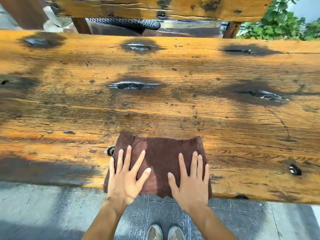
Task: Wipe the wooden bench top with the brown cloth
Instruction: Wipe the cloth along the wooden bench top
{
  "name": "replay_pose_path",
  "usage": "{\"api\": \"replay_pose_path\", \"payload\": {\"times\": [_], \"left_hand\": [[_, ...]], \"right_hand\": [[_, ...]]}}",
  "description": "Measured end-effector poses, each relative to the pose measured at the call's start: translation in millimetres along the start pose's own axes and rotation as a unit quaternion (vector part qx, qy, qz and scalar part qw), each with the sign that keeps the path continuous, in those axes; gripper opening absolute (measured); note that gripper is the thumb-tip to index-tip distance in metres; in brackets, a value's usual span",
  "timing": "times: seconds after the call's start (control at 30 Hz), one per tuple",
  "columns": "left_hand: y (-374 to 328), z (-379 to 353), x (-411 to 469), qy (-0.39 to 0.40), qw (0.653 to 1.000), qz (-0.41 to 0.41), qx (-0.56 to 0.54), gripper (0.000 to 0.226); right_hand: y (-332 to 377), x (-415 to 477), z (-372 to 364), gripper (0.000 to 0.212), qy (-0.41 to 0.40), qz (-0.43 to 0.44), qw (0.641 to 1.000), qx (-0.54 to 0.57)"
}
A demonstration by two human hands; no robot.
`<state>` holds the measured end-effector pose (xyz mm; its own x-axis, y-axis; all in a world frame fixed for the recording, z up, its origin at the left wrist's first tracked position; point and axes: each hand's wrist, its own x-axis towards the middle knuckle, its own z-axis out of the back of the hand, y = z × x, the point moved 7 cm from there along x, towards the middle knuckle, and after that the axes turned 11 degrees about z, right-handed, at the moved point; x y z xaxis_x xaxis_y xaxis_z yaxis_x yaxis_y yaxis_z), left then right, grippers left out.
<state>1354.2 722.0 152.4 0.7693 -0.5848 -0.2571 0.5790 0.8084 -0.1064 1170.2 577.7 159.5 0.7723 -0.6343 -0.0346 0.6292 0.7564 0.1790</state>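
The brown cloth (159, 153) lies spread flat on the wooden bench top (173, 108), at its near edge, with its lower hem hanging slightly over that edge. My left hand (125, 177) presses flat on the cloth's left half, fingers straight and spread. My right hand (190, 181) presses flat on the right half in the same way. The bench top is orange-brown wood with several dark knots and stains.
The bench backrest plank (155, 7) runs across the top of the view. Grey paving (43, 210) lies below the bench's near edge, with my shoes (164, 232) on it. Green plants (280, 23) stand at the upper right. A metal bolt head (294, 169) sits near the right edge.
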Motion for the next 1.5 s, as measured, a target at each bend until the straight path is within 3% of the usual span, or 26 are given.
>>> {"api": "replay_pose_path", "payload": {"times": [0.3, 1.17, 1.5], "left_hand": [[7.9, 1.8, 12.2, -0.054, 0.998, 0.0, -0.011, 0.067], [36.5, 33.0, 128.9, -0.011, 0.984, 0.175, -0.028, 0.074], [42.4, 45.7, 165.5, 0.014, 0.982, 0.189, -0.026, 0.075]], "right_hand": [[1.3, 15.5, 4.6, 0.08, -0.017, 0.005, 1.0, -0.014], [25.9, 150.2, -5.2, 0.083, 0.004, 0.025, 1.0, -0.008], [35.4, 201.4, -8.4, 0.082, 0.025, 0.044, 0.999, -0.013]]}}
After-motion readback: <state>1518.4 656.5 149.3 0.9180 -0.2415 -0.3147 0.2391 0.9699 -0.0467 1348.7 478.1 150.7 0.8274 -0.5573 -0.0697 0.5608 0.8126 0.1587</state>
